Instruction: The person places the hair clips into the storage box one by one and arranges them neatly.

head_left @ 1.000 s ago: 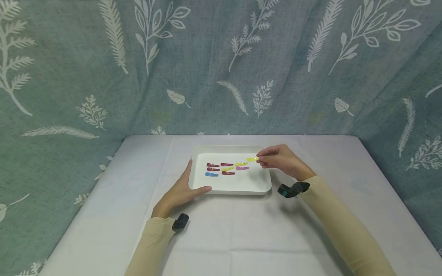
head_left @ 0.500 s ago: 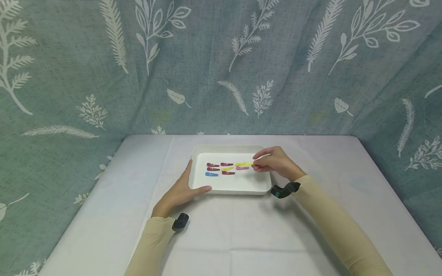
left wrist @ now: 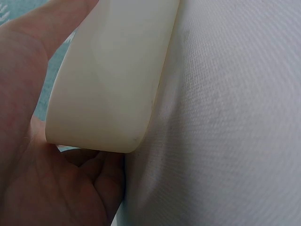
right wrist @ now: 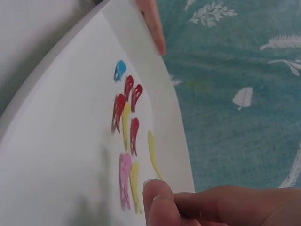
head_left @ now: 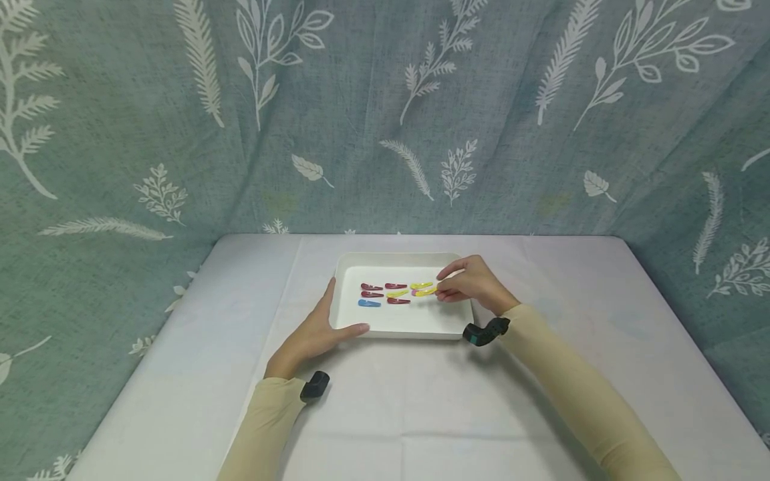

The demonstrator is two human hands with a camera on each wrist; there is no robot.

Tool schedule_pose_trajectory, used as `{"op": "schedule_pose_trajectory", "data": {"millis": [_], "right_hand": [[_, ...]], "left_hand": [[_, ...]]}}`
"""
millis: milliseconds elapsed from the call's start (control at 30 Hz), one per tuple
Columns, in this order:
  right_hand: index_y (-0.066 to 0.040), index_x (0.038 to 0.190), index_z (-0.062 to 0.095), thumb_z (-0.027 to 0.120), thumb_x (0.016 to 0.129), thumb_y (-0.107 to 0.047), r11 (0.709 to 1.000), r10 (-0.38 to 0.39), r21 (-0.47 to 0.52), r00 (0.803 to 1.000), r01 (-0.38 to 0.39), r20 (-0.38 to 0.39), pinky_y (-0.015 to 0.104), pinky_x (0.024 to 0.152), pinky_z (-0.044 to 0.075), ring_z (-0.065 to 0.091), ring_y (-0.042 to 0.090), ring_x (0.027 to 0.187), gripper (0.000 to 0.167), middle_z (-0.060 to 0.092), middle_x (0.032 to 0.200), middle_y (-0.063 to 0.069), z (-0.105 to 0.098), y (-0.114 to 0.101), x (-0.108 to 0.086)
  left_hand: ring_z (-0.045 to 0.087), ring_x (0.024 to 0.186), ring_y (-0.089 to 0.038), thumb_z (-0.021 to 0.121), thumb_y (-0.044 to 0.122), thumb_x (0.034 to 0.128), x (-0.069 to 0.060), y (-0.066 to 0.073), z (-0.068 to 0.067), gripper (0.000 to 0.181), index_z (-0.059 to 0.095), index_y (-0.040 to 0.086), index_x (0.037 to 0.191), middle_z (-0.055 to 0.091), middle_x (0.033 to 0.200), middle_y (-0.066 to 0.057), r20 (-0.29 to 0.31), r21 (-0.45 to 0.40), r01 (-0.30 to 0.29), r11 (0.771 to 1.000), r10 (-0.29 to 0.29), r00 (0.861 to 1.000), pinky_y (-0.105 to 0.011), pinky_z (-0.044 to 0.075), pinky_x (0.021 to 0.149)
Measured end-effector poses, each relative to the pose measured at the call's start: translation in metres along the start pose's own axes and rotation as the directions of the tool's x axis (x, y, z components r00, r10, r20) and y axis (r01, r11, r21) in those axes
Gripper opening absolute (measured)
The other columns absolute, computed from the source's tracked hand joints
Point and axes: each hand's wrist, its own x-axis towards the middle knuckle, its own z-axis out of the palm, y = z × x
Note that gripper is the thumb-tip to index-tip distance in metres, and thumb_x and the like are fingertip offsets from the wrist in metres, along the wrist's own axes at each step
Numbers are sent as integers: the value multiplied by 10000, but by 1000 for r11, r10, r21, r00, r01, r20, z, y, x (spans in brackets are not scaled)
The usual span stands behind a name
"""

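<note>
My right hand (head_left: 472, 280) pinches one end of a yellow snap hair clip (right wrist: 154, 153) between thumb and fingertips. In the head view this clip is over a pink hair clip (right wrist: 125, 172), partly covering it, in the right half of a white tray (head_left: 415, 335). Another yellow clip (head_left: 422, 285) lies just behind. Further left in the tray are a third yellow clip (head_left: 397, 294), several dark red clips (head_left: 398, 301) and a blue clip (head_left: 369, 303). My left hand (head_left: 309, 334) holds the tray's near left corner, thumb along the front wall, fingers at the left side.
The tray stands on a white cloth-covered table (head_left: 397, 401). Blue-green curtains (head_left: 361, 133) with white leaf prints hang behind and at both sides. Dark bands are on both wrists, the right one (head_left: 486, 331) close to the tray's near right corner.
The right hand has carried the yellow hair clip leftward and nearer the front, from the tray's back right to over the pink clip. The left hand and the tray stay put.
</note>
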Motion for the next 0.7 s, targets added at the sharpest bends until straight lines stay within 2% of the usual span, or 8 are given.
{"op": "schedule_pose_trajectory", "data": {"millis": [167, 333, 700], "right_hand": [[110, 1160, 691, 723, 899, 19, 999, -13, -30, 1000, 13, -22, 377, 758, 653, 761, 164, 677, 278, 785, 829, 158, 5, -2, 1], [105, 1108, 707, 724, 882, 25, 995, -34, -100, 998, 29, -46, 319, 676, 646, 744, 148, 637, 241, 771, 774, 140, 9, 0, 7], [81, 1057, 731, 740, 861, 22, 972, -54, -233, 997, 40, -55, 283, 638, 634, 732, 134, 616, 205, 776, 789, 162, 14, 0, 12]], "left_hand": [[186, 1613, -306, 854, 614, 762, 1, -1, 0, 1344, -79, 284, 1671, 126, 1758, -30, 2, 4, 1, 1000, -2, 1000, -635, 213, 1266], [186, 1613, -313, 851, 612, 767, 1, -3, 0, 1337, -80, 289, 1670, 129, 1757, -34, -1, 12, -3, 1000, 3, 1000, -646, 213, 1261], [211, 1606, -308, 859, 585, 774, 1, -2, 0, 1330, -71, 277, 1673, 159, 1751, -36, -3, 1, -13, 1000, 13, 1000, -640, 228, 1258]]}}
